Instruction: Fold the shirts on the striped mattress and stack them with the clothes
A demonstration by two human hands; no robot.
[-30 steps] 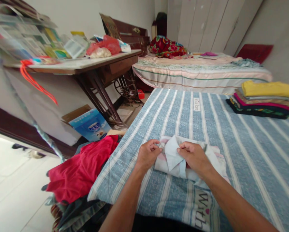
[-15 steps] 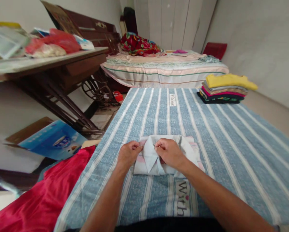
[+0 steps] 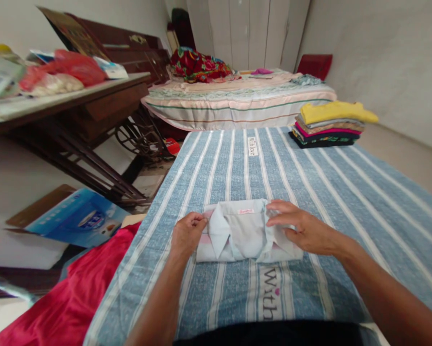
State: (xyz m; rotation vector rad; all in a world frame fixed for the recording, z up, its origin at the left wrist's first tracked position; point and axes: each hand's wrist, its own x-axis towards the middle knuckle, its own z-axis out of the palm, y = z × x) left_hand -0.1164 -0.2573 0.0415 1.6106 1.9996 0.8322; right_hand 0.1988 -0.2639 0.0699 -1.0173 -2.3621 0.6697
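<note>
A pale, folded collared shirt [image 3: 247, 235] with pinkish patches lies flat on the blue-and-white striped cloth [image 3: 234, 293]. Its collar faces up, and a small label shows inside the neck. At the shirt's left shoulder, my left hand [image 3: 189, 230] pinches the edge of the fabric between thumb and fingers. My right hand [image 3: 298, 226] is over the right side of the collar, fingers spread and apart, the fingertips at or just above the cloth; whether they touch it I cannot tell.
A stack of folded clothes topped by a yellow garment [image 3: 331, 113] stands at the far right. Red fabric [image 3: 75, 288] hangs at the left, near a blue box [image 3: 82, 216]. A sewing-machine table [image 3: 104, 98] stands upper left; a bed [image 3: 237, 103] is beyond.
My right hand has moved right, from the left collar to the right one, and its fingers have opened. The neck and its label are now uncovered. My left hand stays at the left shoulder.
</note>
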